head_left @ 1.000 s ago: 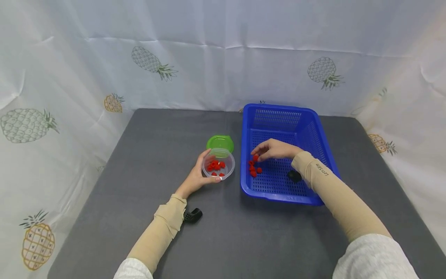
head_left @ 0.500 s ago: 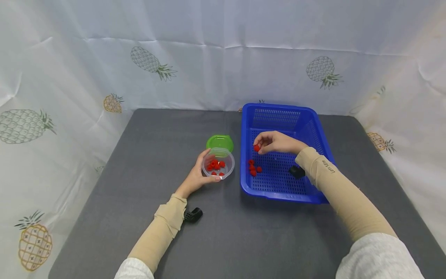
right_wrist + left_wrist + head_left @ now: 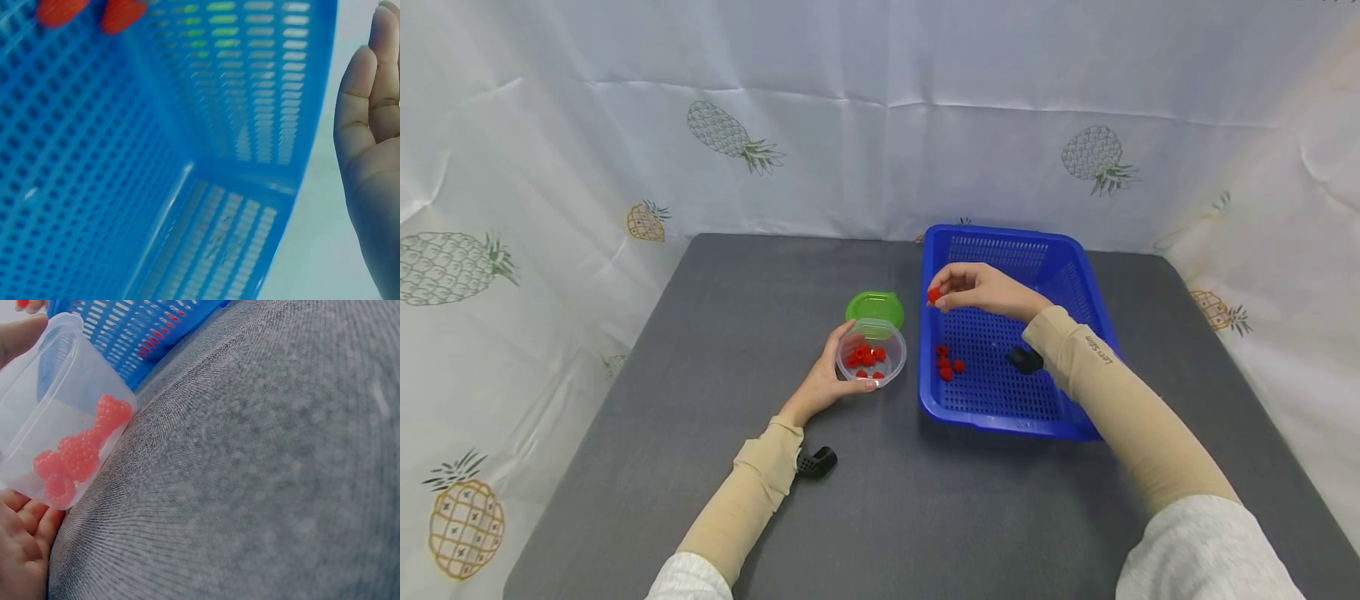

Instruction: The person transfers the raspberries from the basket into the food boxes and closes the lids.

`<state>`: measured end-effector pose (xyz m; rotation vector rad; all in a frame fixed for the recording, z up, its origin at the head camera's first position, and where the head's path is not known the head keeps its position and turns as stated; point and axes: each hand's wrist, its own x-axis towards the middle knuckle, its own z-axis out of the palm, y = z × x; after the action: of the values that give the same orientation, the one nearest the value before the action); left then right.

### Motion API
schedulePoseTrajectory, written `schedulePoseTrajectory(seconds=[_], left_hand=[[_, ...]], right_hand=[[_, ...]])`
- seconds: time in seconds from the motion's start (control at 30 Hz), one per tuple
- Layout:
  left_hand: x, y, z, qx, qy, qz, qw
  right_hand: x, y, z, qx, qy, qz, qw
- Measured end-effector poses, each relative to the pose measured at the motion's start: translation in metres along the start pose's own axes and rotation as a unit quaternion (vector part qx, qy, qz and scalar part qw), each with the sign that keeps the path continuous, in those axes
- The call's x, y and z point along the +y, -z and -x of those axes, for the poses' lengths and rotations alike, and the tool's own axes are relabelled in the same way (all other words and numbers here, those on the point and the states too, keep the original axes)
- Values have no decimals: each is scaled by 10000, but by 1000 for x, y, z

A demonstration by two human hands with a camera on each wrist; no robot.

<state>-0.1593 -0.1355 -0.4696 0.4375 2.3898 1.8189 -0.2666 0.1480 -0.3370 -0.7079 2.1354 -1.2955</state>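
My left hand [image 3: 816, 390] grips a clear round plastic tub [image 3: 893, 340] on the table, fingers and thumb on either side of its wall. Several red raspberries [image 3: 80, 456] lie at the bottom of the tub, clearest in the left wrist view. Between thumb and fingertips, my right hand [image 3: 992, 292] pinches one raspberry [image 3: 933, 295] above the left rim of the blue plastic basket [image 3: 928, 392]. On the basket floor, near its left wall, lie several more raspberries [image 3: 945, 364]. In the right wrist view the held raspberry cannot be seen.
A green lid [image 3: 874, 305] lies flat just behind the tub, partly seen through it. The dark grey table [image 3: 865, 517] surrounds both containers. A white pineapple-print curtain [image 3: 880, 150] hangs behind. Black wrist-worn devices [image 3: 817, 462] sit under both wrists.
My right hand picked up a raspberry from the basket floor, rose with it and moved left to the basket's rim. My left hand and the tub stayed in place.
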Motion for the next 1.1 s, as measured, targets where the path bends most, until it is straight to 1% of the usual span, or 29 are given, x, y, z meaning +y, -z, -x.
schedulePoseTrajectory(seconds=[0.13,0.23,0.37,0.47,0.57,0.67,0.83,0.97,1.1], left_hand=[[-1,0,-1,4,23,13,10000],[1,1,-1,-53,105,68,9999],[16,3,3,-159,138,177,9996],[28,5,7,-206,177,174,9995],[33,5,9,-219,234,150,9994],[35,5,10,-213,254,140,9994],[36,5,10,-216,337,118,9991],[35,6,10,-208,393,84,9990],[33,5,10,-206,416,61,9989]], right_hand=[[-9,-9,-11,-110,202,-149,9996],[-15,-17,-19,-178,285,-177,9993],[-21,-27,-30,-306,402,-84,9987],[-25,-35,-38,-425,529,111,9976],[-28,-42,-44,-541,650,285,9960],[-30,-48,-50,-636,703,432,9946],[-30,-57,-58,-781,662,785,9916],[-28,-63,-64,-895,780,1052,9873],[-27,-66,-69,-1089,873,1026,9849]])
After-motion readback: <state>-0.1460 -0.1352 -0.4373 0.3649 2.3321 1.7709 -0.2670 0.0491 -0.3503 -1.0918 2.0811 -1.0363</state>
